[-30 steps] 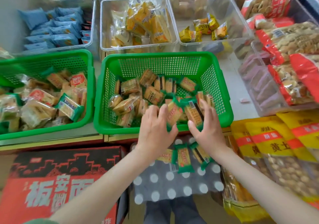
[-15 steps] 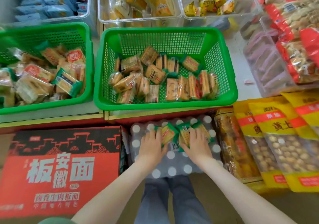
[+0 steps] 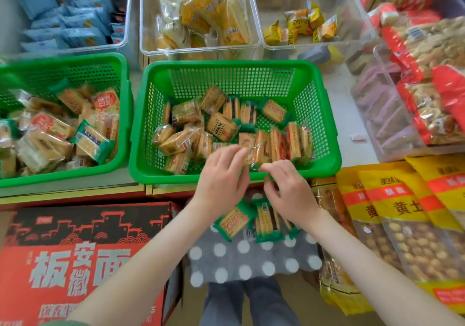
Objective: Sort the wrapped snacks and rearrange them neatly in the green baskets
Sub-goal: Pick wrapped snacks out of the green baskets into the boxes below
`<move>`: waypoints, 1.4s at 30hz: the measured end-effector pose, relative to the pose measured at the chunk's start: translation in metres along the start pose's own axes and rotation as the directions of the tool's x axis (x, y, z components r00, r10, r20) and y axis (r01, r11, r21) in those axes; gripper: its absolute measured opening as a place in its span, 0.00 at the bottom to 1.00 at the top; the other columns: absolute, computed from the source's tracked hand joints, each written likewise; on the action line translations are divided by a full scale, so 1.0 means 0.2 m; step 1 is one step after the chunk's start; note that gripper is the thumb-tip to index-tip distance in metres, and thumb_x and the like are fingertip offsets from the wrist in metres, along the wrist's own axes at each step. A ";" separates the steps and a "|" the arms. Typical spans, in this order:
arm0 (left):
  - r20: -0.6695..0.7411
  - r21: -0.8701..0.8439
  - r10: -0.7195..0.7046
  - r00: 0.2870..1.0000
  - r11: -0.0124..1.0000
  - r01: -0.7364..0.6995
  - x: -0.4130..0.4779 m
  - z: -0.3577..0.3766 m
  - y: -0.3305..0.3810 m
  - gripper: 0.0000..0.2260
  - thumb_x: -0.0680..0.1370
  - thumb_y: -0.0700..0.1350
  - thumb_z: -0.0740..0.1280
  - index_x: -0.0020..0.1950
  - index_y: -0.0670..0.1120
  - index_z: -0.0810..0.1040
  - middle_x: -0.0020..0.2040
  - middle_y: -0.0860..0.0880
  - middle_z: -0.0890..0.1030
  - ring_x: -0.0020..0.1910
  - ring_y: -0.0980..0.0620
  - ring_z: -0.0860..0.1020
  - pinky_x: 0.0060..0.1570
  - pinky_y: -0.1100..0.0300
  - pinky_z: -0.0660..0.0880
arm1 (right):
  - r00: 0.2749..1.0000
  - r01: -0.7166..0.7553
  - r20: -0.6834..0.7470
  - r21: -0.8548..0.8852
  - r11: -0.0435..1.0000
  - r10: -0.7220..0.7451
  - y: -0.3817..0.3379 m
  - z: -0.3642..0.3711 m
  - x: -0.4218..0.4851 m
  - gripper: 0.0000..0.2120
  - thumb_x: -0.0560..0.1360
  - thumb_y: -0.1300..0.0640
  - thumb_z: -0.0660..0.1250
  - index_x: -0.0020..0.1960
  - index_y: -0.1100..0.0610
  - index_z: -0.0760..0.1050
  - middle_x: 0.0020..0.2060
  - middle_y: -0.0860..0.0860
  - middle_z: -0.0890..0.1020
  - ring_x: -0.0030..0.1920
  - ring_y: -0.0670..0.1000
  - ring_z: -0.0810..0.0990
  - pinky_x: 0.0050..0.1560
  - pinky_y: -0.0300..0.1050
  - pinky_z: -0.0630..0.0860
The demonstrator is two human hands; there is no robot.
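Lining up snacks in the middle green basket (image 3: 226, 63): left hand (image 3: 221, 174) fingers near straight, pressing a packet (image 3: 245, 140) into the front row; right hand (image 3: 289, 190) fingers curled at its wrapper, pinch unclear. Next, likely grab the loose packets (image 3: 235, 221) on the spotted cloth (image 3: 241, 262)

Two green baskets (image 3: 234, 64), one red carton (image 3: 75, 262), one dotted cloth (image 3: 251, 271), two hands (image 3: 221, 174).

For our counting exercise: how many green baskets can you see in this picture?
2. The middle basket sits straight ahead; the left basket stands beside it, partly cut off at the frame's edge. No others show.
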State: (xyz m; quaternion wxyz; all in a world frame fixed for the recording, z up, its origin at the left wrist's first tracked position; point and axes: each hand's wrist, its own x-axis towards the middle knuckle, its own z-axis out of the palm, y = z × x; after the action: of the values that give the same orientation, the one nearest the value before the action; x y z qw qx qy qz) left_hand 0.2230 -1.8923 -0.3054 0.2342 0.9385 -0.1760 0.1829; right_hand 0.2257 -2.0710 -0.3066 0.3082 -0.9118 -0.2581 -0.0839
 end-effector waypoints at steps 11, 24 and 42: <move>0.424 0.302 -0.255 0.869 0.944 0.130 0.60 0.33 -0.28 0.22 0.80 0.43 0.61 0.75 0.44 0.65 0.68 0.35 0.70 0.65 0.37 0.70 0.63 0.46 0.68 | 0.757 -0.460 0.306 -0.378 0.804 0.577 0.55 0.12 0.78 0.37 0.76 0.60 0.64 0.77 0.60 0.46 0.72 0.62 0.60 0.71 0.62 0.60 0.71 0.53 0.58; 0.527 0.446 -0.663 0.531 0.748 0.491 0.76 0.61 -0.27 0.30 0.79 0.42 0.58 0.78 0.44 0.49 0.75 0.31 0.53 0.72 0.32 0.58 0.71 0.41 0.51 | 0.760 -0.428 0.303 -0.431 0.794 0.575 0.66 0.18 0.77 0.39 0.75 0.56 0.65 0.78 0.52 0.46 0.63 0.62 0.70 0.60 0.62 0.73 0.58 0.54 0.71; 0.207 -0.249 -0.481 0.852 0.817 0.521 0.28 -0.01 0.12 0.25 0.76 0.47 0.69 0.73 0.51 0.68 0.60 0.48 0.73 0.59 0.53 0.71 0.55 0.71 0.64 | 0.964 -0.265 0.031 0.041 0.964 0.263 0.16 -0.13 0.20 0.29 0.76 0.47 0.58 0.75 0.50 0.59 0.54 0.52 0.70 0.53 0.50 0.70 0.52 0.46 0.76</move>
State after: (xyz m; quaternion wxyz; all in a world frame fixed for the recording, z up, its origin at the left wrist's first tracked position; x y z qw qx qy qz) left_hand 0.2613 -1.9253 -0.2715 0.3992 0.9159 0.0367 0.0226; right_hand 0.2768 -2.0909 -0.2898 0.3336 -0.9319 -0.1400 -0.0247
